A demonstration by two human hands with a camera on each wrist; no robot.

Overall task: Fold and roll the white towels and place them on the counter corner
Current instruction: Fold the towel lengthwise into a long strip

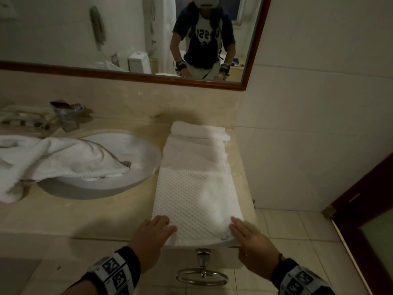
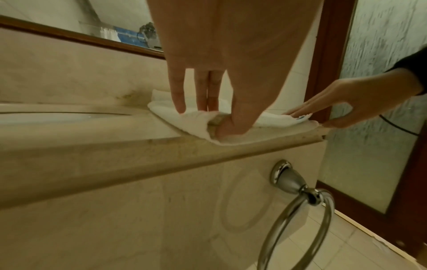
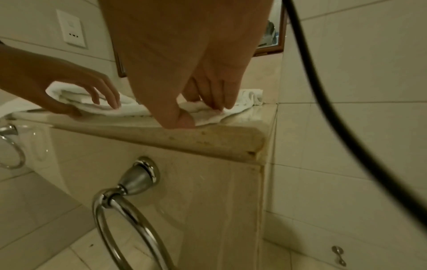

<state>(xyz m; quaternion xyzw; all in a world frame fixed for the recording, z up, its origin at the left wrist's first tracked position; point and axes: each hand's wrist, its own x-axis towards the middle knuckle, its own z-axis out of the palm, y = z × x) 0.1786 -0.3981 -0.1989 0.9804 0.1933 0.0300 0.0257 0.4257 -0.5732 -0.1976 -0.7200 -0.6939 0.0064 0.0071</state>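
Observation:
A long white waffle-weave towel (image 1: pixel 191 188) lies folded into a narrow strip on the counter (image 1: pixel 85 213), running from the front edge toward the back right corner. Its far end meets a low pile of folded white towels (image 1: pixel 200 135) in that corner. My left hand (image 1: pixel 155 231) pinches the strip's near left corner, thumb tucked under the hem and fingers (image 2: pixel 180 102) on top. My right hand (image 1: pixel 248 235) pinches the near right corner, thumb at the counter lip, fingers (image 3: pixel 221 104) on the cloth. Another white towel (image 1: pixel 53 158) hangs loose over the sink.
The white basin (image 1: pixel 148 167) stands left of the strip, with a chrome faucet (image 1: pixel 66 118) behind it. A chrome towel ring (image 1: pixel 202 275) juts from the counter front below my hands. The tiled wall bounds the counter's right end; a dark door (image 1: pixel 361 199) stands further right.

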